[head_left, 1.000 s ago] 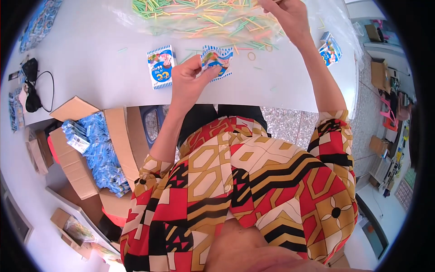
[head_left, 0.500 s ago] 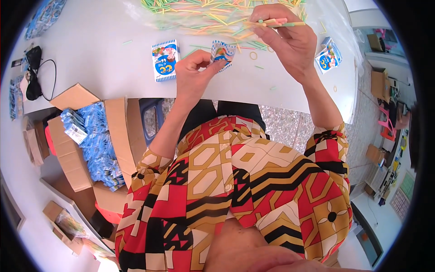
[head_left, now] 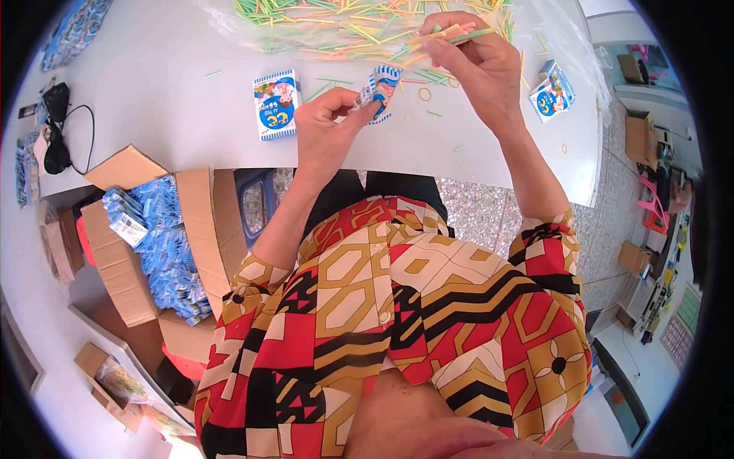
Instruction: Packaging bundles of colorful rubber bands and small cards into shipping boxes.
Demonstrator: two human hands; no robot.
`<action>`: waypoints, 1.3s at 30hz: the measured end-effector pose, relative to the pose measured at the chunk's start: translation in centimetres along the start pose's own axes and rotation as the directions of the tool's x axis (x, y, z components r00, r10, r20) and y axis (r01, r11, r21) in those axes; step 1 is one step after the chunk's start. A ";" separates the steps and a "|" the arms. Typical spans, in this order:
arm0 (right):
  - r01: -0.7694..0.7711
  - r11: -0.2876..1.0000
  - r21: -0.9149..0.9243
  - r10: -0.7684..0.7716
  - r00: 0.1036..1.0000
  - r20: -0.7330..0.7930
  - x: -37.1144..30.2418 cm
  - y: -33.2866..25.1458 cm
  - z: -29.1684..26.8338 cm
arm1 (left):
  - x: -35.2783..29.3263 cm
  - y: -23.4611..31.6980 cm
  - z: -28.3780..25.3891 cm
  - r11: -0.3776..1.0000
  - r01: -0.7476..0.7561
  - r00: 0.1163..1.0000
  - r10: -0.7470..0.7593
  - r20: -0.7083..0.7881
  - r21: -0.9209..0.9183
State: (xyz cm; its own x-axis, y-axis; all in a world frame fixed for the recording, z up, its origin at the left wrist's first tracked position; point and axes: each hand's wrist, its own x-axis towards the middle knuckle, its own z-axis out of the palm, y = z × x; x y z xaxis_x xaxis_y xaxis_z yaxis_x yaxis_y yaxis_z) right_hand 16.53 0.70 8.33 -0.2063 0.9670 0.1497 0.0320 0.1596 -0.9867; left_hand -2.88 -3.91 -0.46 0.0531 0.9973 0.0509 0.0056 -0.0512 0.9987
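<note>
Between its thumb and fingers, my left hand (head_left: 327, 126) pinches a small blue-and-white printed packet (head_left: 383, 90), tilted over the table. My right hand (head_left: 478, 73) is closed on a few thin pastel sticks (head_left: 457, 33), pink, yellow and green, just right of the packet and apart from it. At the far edge, a large pile of the same kind of sticks (head_left: 336, 30) lies on clear plastic. A stack of flat blue-and-white packets (head_left: 276, 107) stands left of my left hand. Another small stack of packets (head_left: 552, 96) lies right of my right hand.
Loose sticks (head_left: 336, 79) and rubber bands (head_left: 425, 94) lie on the white table (head_left: 191, 115). Below its left edge, an open cardboard box (head_left: 115, 260) holds many blue packets (head_left: 170, 245). A black object with a cable (head_left: 56, 126) sits at the table's left, with more packets (head_left: 74, 30) beyond.
The packet in my left hand has turned and narrowed in view. My right hand has shifted slightly left, and its sticks now point in more spread directions.
</note>
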 end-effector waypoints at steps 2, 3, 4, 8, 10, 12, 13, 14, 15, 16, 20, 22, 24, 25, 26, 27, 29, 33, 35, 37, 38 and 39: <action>0.092 0.990 -0.102 -0.088 0.995 0.045 -0.2 -0.5 0.0 | 0.1 0.2 0.1 1.000 -0.008 1.000 0.008 -0.020 -0.010; 0.091 0.991 -0.102 -0.087 0.995 0.042 -0.3 -0.8 0.1 | 0.1 0.5 0.1 1.000 -0.004 1.000 0.003 -0.022 -0.018; 0.118 0.986 -0.121 -0.112 0.992 0.056 -0.4 -1.2 0.2 | 0.1 0.7 0.2 1.000 0.001 1.000 -0.002 -0.025 -0.026; 0.356 0.845 -0.399 -0.339 0.934 0.114 -0.5 -2.9 1.2 | 0.1 0.3 0.5 0.997 -0.007 0.999 0.003 -0.048 -0.083; 0.456 0.812 -0.364 -0.449 0.887 0.110 -0.3 -1.0 1.0 | 0.1 0.1 0.3 0.998 -0.064 0.997 0.063 -0.042 -0.028; 0.555 0.766 -0.326 -0.553 0.826 0.107 -0.2 -0.4 0.8 | 0.2 0.1 0.4 0.996 -0.074 0.996 0.071 -0.053 -0.052; 0.600 0.683 -0.416 -0.595 0.788 0.160 -0.3 -0.5 0.6 | 0.2 0.1 0.5 0.994 -0.085 0.995 0.080 -0.062 -0.075; 0.639 0.587 -0.497 -0.629 0.747 0.218 -0.2 -0.5 0.5 | 0.2 0.0 0.5 0.994 -0.085 0.995 0.080 -0.064 -0.074; 0.640 0.588 -0.495 -0.629 0.746 0.218 -0.2 -0.5 0.5 | 0.2 0.0 0.4 0.992 -0.110 0.992 0.107 -0.063 -0.056; 0.667 0.567 -0.483 -0.647 0.724 0.240 -0.2 -0.5 0.6 | 0.2 -0.1 0.4 0.990 -0.135 0.989 0.133 -0.062 -0.038; 0.783 0.405 -0.473 -0.746 0.582 0.324 0.0 0.3 0.8 | 0.2 0.6 0.6 0.992 -0.127 0.989 0.126 -0.073 -0.007; 0.793 0.392 -0.467 -0.749 0.570 0.339 -0.5 0.7 1.1 | 0.3 0.3 0.5 0.985 -0.171 0.981 0.171 -0.092 0.008; 0.802 0.381 -0.460 -0.749 0.559 0.356 -0.6 1.0 1.1 | 0.3 0.4 0.4 0.988 -0.154 0.982 0.155 -0.106 0.010; 0.822 0.337 -0.459 -0.745 0.531 0.404 -0.6 1.1 1.0 | 0.3 0.4 0.4 0.990 -0.138 0.984 0.139 -0.114 0.012; 0.840 0.293 -0.457 -0.738 0.503 0.451 -0.7 1.1 1.0 | 0.3 0.4 0.5 0.990 -0.138 0.983 0.139 -0.117 0.011; 0.841 0.293 -0.455 -0.737 0.501 0.453 -0.8 1.3 1.1 | 0.3 0.4 0.5 0.987 -0.157 0.980 0.158 -0.122 0.025; 0.818 0.360 -0.449 -0.716 0.551 0.428 -1.1 1.6 1.3 | 0.4 0.2 0.6 0.984 -0.174 0.975 0.177 -0.131 0.038; 0.718 0.604 -0.347 -0.627 0.696 0.348 -1.5 1.4 1.3 | 0.6 0.1 0.6 0.969 -0.229 0.961 0.240 -0.137 0.093; 0.511 0.812 -0.282 -0.470 0.859 0.201 -1.7 1.1 1.2 | 0.6 0.0 0.6 0.964 -0.239 0.958 0.253 -0.136 0.113; 0.311 0.943 -0.118 -0.293 0.945 0.148 -1.6 0.6 1.1 | 0.6 -0.2 0.4 0.945 -0.250 0.955 0.277 -0.110 0.211; 0.086 0.995 0.058 -0.093 0.988 0.126 -1.6 0.5 1.1 | 0.6 -0.2 0.5 0.945 -0.250 0.955 0.277 -0.107 0.209; 0.086 0.995 0.057 -0.092 0.988 0.122 -1.6 0.6 1.1 | 0.6 -0.1 0.6 0.939 -0.264 0.950 0.293 -0.108 0.223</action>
State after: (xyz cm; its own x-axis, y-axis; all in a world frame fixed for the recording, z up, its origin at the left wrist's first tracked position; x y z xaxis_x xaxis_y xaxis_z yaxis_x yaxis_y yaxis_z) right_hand 15.77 -0.93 7.43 -0.3266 0.9165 0.2310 -0.0416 0.2302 -0.9722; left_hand -2.29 -3.31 -0.54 -0.0557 0.9383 0.3414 0.2135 -0.3229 0.9220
